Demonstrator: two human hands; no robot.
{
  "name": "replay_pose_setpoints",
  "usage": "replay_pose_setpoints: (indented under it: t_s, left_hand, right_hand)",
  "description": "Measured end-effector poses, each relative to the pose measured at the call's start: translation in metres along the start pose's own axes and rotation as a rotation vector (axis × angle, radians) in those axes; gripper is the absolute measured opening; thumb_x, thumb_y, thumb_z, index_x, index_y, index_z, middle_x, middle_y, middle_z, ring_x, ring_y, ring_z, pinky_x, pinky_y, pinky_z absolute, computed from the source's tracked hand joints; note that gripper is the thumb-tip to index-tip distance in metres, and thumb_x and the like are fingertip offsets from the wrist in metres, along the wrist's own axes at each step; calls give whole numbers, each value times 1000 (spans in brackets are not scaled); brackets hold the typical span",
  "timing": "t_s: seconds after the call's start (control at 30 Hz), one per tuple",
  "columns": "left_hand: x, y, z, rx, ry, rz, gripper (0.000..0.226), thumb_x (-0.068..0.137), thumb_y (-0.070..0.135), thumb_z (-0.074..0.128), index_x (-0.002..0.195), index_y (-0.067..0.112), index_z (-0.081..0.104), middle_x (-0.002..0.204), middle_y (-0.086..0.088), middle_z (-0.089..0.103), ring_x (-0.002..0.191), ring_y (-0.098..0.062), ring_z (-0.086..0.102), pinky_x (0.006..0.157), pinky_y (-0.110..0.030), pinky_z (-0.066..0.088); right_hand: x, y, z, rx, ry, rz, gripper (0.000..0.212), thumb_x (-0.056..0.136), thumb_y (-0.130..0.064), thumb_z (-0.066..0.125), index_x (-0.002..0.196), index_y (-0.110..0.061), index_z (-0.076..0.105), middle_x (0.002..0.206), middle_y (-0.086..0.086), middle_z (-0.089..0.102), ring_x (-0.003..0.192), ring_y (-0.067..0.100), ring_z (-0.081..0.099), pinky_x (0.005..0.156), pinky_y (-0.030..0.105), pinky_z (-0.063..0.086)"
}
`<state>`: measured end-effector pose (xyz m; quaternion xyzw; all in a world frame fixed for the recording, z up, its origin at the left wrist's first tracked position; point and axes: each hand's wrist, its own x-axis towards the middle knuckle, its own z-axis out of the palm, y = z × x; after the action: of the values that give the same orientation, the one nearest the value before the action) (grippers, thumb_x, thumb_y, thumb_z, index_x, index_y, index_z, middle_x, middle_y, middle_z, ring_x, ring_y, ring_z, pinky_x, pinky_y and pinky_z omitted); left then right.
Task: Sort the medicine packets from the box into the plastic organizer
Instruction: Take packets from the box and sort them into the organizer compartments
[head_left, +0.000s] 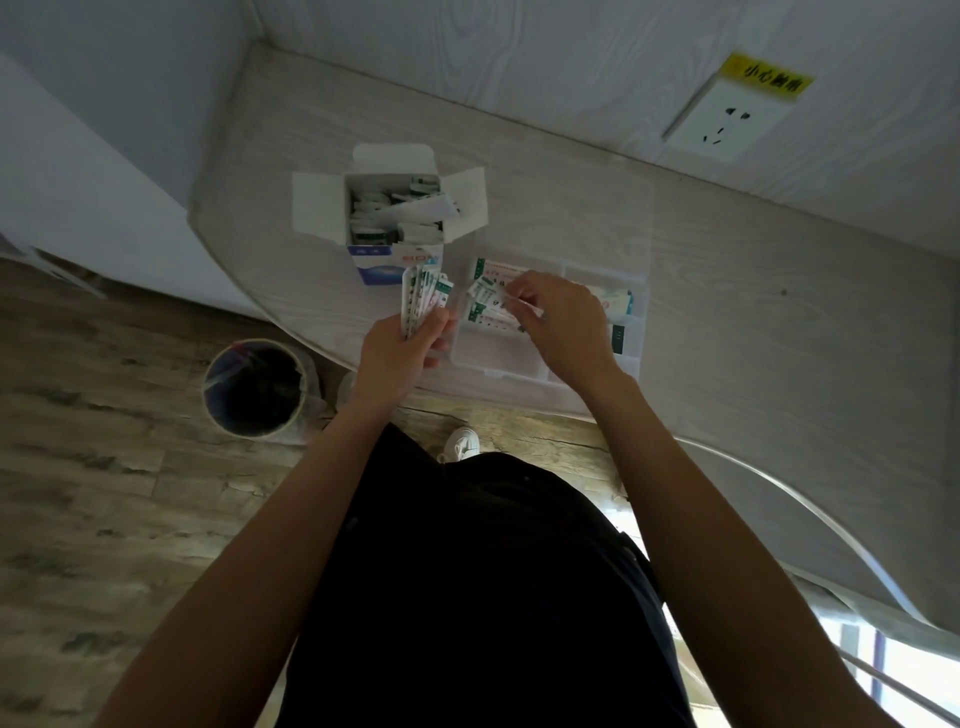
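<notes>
An open white and blue cardboard box (332, 208) stands on the table with several medicine packets (395, 213) inside. Just right of it lies the clear plastic organizer (467, 358), lid open, with white and green packets in its compartments (618, 301). My left hand (400, 353) grips a fanned stack of packets (423, 299) upright between box and organizer. Over the organizer's left compartment, my right hand (561, 322) pinches a single packet (485, 296).
A round waste bin (254, 387) stands on the wooden floor left of the table's curved edge. A wall socket (727, 122) with a yellow label sits on the wall behind. A white shoe (460, 441) shows below the table edge.
</notes>
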<state>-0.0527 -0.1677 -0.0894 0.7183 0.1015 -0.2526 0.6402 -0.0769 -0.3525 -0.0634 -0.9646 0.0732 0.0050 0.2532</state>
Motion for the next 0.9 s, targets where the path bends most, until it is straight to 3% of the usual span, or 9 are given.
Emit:
replay_pose_setpoints:
  t_s: [0.13, 0.33, 0.5, 0.6, 0.73, 0.9]
  left_hand:
    - [-2, 0, 1, 0, -8, 8, 16, 91, 29, 58, 85, 19, 69, 76, -4, 66, 60, -5, 58, 53, -17, 43]
    - [-2, 2, 2, -20, -17, 8, 16, 92, 29, 58, 85, 21, 70, 73, 0, 65, 62, -6, 58, 53, -18, 43]
    - [-2, 3, 0, -11, -12, 24, 15, 91, 32, 58, 85, 25, 71, 74, 1, 66, 64, -7, 59, 55, -21, 44]
    - [-3, 4, 0, -5, -9, 29, 15, 92, 31, 58, 84, 25, 70, 72, 1, 66, 61, -5, 59, 54, -21, 44]
    - [-5, 6, 1, 2, -8, 26, 16, 92, 31, 57, 86, 22, 69, 74, 0, 66, 61, -4, 59, 54, -19, 45]
    - [-6, 8, 1, -9, 7, 17, 16, 92, 30, 57, 84, 23, 69, 76, 0, 67, 61, -3, 59, 54, -18, 45]
  right_hand:
    - [2, -2, -8, -60, -85, -5, 22, 94, -28, 53, 111, -20, 65, 109, 1, 70, 98, 23, 65, 84, 36, 49]
    - [4, -16, -4, -285, -164, -140, 35, 98, -28, 41, 132, -27, 50, 124, 3, 61, 105, 26, 60, 77, 37, 48]
    - [2, -22, 4, -277, -121, -195, 40, 91, -12, 53, 129, -24, 52, 109, 6, 65, 86, 30, 65, 60, 37, 51]
    - [1, -21, 5, -308, -123, -227, 47, 84, 1, 57, 124, -25, 58, 99, 8, 65, 72, 30, 64, 48, 28, 40]
    - [4, -21, 2, -369, -183, -238, 46, 86, 2, 51, 126, -22, 52, 106, 9, 60, 75, 31, 62, 49, 29, 34]
    - [5, -21, -4, -372, -211, -313, 55, 91, 1, 45, 136, -31, 42, 114, 8, 56, 84, 27, 61, 52, 31, 43]
